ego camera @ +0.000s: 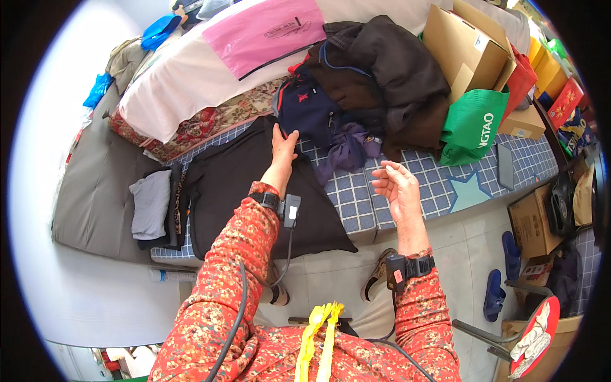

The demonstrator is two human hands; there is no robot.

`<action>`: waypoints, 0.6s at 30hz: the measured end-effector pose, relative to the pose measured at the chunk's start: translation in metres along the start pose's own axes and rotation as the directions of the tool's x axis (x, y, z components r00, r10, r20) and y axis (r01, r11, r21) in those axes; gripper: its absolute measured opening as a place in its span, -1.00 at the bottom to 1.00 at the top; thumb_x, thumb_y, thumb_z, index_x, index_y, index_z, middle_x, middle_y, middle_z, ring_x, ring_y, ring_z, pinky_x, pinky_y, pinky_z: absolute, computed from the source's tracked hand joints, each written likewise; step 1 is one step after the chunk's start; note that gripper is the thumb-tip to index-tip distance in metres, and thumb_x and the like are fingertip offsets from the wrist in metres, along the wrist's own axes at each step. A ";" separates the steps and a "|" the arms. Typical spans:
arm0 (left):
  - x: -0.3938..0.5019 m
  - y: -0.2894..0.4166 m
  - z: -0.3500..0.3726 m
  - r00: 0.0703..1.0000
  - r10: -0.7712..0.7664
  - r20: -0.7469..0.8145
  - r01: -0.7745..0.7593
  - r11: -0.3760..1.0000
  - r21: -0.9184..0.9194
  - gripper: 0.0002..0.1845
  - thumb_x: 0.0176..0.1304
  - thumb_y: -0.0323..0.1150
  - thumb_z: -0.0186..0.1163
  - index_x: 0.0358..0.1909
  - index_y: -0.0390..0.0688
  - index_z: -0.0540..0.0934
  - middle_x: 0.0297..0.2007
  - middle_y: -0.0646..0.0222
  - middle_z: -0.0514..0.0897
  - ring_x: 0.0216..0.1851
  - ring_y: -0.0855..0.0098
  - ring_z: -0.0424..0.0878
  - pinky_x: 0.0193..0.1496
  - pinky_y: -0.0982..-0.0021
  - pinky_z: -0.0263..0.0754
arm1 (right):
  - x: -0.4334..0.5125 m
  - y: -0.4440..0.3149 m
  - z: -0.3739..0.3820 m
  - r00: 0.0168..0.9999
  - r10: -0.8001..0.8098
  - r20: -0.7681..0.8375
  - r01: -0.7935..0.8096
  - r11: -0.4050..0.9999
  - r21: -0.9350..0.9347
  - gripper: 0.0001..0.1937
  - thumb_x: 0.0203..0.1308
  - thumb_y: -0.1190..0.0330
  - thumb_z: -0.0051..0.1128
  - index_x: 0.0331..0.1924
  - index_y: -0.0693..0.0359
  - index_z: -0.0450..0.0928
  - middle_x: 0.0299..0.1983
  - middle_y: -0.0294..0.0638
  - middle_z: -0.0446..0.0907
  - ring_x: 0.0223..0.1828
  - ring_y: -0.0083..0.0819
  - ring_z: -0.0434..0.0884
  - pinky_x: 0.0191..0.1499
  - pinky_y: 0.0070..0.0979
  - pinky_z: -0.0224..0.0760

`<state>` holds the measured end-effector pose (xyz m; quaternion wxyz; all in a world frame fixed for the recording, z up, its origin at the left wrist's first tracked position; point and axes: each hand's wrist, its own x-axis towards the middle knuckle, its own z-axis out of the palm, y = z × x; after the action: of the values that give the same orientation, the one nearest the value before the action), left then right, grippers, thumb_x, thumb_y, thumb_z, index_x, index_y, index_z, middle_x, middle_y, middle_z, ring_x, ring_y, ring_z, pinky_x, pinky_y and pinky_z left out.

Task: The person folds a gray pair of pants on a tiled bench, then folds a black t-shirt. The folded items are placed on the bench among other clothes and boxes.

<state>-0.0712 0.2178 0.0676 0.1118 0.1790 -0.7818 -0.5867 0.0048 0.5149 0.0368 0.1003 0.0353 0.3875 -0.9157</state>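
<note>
A black garment lies spread over the blue checked sofa seat. My left hand rests at its upper edge, thumb and fingers apart, beside a navy garment; whether it touches either is hard to tell. Over the seat's front part, my right hand hangs with fingers loosely bent and nothing in it. Between the hands, farther back, lies a crumpled purple garment. Dark brown and black clothes are heaped behind it. Folded clothes, a grey one on top, are stacked at the left.
An open cardboard box, a green bag and a smartphone are on the right of the sofa. Blue slippers lie on the tiled floor, near a round-seated stool. A pink plastic bag lies on the backrest cover.
</note>
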 end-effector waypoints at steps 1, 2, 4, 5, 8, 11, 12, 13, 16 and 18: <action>0.008 0.002 0.005 0.999 -0.034 0.021 0.034 0.999 -0.021 0.01 0.19 -0.10 0.22 0.48 -0.03 -0.24 0.40 0.10 0.11 0.40 0.09 0.11 0.17 -0.09 0.25 | 0.000 -0.003 0.000 1.000 0.004 -0.013 -0.004 1.000 0.008 -0.82 0.27 0.38 0.03 -0.12 0.25 0.56 -0.32 -0.14 0.69 -0.43 -0.49 0.68 -0.37 -0.61 0.56; 0.017 0.002 0.011 0.998 -0.059 0.034 0.061 0.997 -0.037 0.01 0.19 -0.10 0.22 0.48 -0.03 -0.24 0.41 0.11 0.09 0.40 0.09 0.10 0.17 -0.11 0.24 | -0.001 -0.005 -0.001 1.000 -0.013 -0.005 0.013 1.000 0.012 -0.82 0.27 0.38 0.04 -0.12 0.25 0.56 -0.32 -0.14 0.68 -0.42 -0.49 0.68 -0.36 -0.61 0.55; 0.038 0.001 0.026 0.992 -0.116 0.048 0.119 0.992 -0.050 0.00 0.19 -0.18 0.22 0.48 -0.04 -0.24 0.39 0.15 0.15 0.33 0.13 0.22 0.15 -0.10 0.30 | -0.003 -0.011 -0.002 1.000 -0.025 0.005 0.025 1.000 0.014 -0.82 0.28 0.38 0.04 -0.12 0.25 0.56 -0.32 -0.14 0.68 -0.41 -0.49 0.67 -0.36 -0.62 0.55; 0.047 -0.002 0.036 0.990 -0.119 0.074 0.126 0.988 -0.091 -0.01 0.16 -0.21 0.22 0.48 -0.04 -0.22 0.37 0.11 0.17 0.31 0.14 0.25 0.17 -0.05 0.30 | -0.004 -0.014 -0.004 0.999 -0.037 0.005 0.037 0.999 0.015 -0.82 0.28 0.38 0.04 -0.12 0.26 0.56 -0.32 -0.14 0.68 -0.41 -0.50 0.67 -0.36 -0.62 0.55; 0.072 -0.009 0.067 0.988 -0.034 0.150 0.067 0.973 -0.219 -0.06 0.10 -0.34 0.18 0.47 -0.14 -0.12 0.30 0.05 0.27 0.21 0.21 0.37 0.19 0.24 0.33 | -0.004 -0.025 -0.010 0.998 -0.053 -0.022 0.054 0.998 0.038 -0.80 0.29 0.38 0.03 -0.09 0.29 0.54 -0.31 -0.11 0.67 -0.41 -0.48 0.67 -0.35 -0.59 0.57; 0.093 -0.013 0.080 0.968 0.095 0.232 -0.011 0.941 -0.338 -0.13 0.10 -0.44 0.13 0.44 -0.27 -0.04 0.27 0.10 0.33 0.16 0.25 0.42 0.16 0.40 0.37 | -0.002 -0.030 -0.018 0.994 -0.100 -0.046 0.103 0.992 0.068 -0.79 0.29 0.39 0.02 -0.08 0.32 0.52 -0.29 -0.07 0.66 -0.40 -0.43 0.67 -0.34 -0.56 0.59; 0.096 -0.015 0.082 0.958 0.114 0.263 -0.016 0.938 -0.346 -0.13 0.09 -0.44 0.14 0.45 -0.24 -0.03 0.26 0.10 0.34 0.16 0.25 0.43 0.16 0.40 0.37 | 0.000 -0.031 -0.019 0.993 -0.107 -0.051 0.111 0.991 0.079 -0.79 0.29 0.39 0.02 -0.08 0.32 0.52 -0.29 -0.07 0.66 -0.39 -0.43 0.67 -0.33 -0.55 0.60; 0.099 -0.017 0.082 0.955 0.129 0.265 -0.027 0.933 -0.358 -0.13 0.09 -0.44 0.15 0.45 -0.22 -0.01 0.26 0.10 0.35 0.15 0.25 0.43 0.16 0.40 0.37 | 0.002 -0.031 -0.019 0.992 -0.122 -0.041 0.125 0.988 0.095 -0.79 0.29 0.40 0.02 -0.08 0.32 0.52 -0.29 -0.06 0.66 -0.39 -0.42 0.67 -0.33 -0.55 0.60; 0.094 -0.025 0.074 0.972 0.081 0.221 -0.023 0.968 -0.250 -0.11 0.08 -0.39 0.19 0.45 -0.17 0.00 0.25 0.06 0.37 0.16 0.23 0.44 0.14 0.37 0.37 | 0.006 -0.026 -0.013 0.994 -0.096 -0.051 0.100 0.991 0.091 -0.79 0.28 0.40 0.04 -0.08 0.33 0.53 -0.31 -0.07 0.67 -0.41 -0.43 0.67 -0.33 -0.56 0.59; 0.088 -0.025 0.068 0.986 0.020 0.163 -0.018 1.000 -0.014 -0.10 0.10 -0.31 0.22 0.45 -0.18 -0.01 0.24 0.00 0.39 0.17 0.24 0.43 0.15 0.38 0.36 | 0.007 -0.022 -0.006 0.994 -0.090 -0.065 0.095 0.993 0.066 -0.79 0.28 0.40 0.04 -0.08 0.33 0.53 -0.32 -0.08 0.67 -0.41 -0.44 0.68 -0.34 -0.57 0.59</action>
<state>-0.1740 0.2350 0.0207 0.0541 0.1224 -0.7862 -0.6033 -0.0071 0.5335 0.0470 0.0445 0.0490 0.3598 -0.9307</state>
